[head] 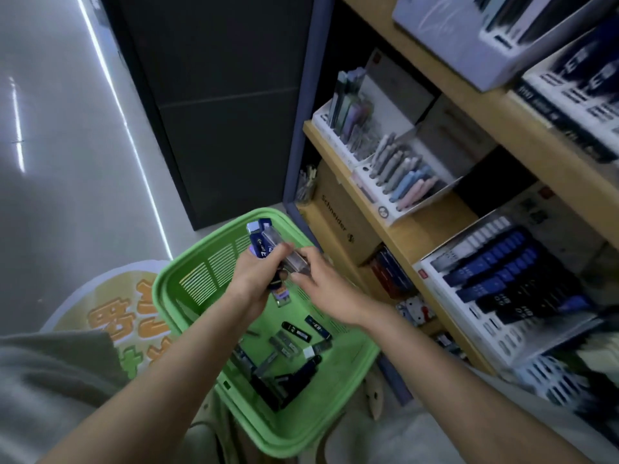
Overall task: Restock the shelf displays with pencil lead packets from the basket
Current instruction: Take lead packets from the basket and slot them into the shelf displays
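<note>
A bundle of pencil lead packets (258,242), mostly dark blue, is gripped in the left hand (256,279), whose fingers are curled round the lower ends so that the packets fan upward above the fist. A clear packet (273,237) lying against this bundle is pinched at its lower end by the fingertips of the right hand (323,288), which is held just beside the left hand, so that both hands are closed on packets. The hands are held above the green basket (164,296), which is set on the floor (50,128) close to the shelving. On the bottom of the basket, loose packets (296,331) in black, dark blue and clear are scattered, apart from one another and lying flat. To the right, a white display tray (482,329) is seen on a wooden shelf (418,236); its slots are partly filled with rows of dark blue and black packets. On the shelf above, pens in pastel colours (402,172) are stood tilted in white holders. A cardboard box (338,219) printed "Schneider" is placed at the shelf's lower left end. A yellow and orange floor sticker (124,316) is partly covered by the basket.
</note>
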